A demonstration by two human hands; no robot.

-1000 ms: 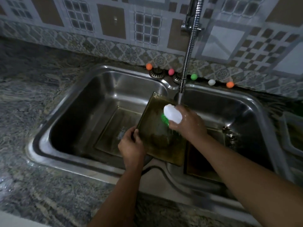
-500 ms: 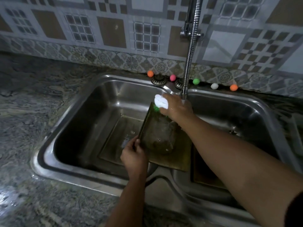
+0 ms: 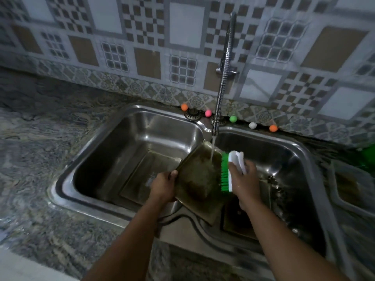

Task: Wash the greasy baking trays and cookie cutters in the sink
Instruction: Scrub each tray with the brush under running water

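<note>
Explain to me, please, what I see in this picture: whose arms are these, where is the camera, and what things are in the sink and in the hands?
No machine is here. The arms belong to a person who wears a wide-angle camera on the head, so the single picture looks forward and down at a steel double sink set in a patterned stone counter. The left hand grips the edge of a greasy brown rectangular baking tray, held tilted over the divider between the two basins. The right hand holds a white scrubbing brush with green bristles against the tray's right side. Water runs from the tall chrome tap onto the tray. Another tray lies flat in the left basin. Small coloured balls sit along the wall behind the sink.
</note>
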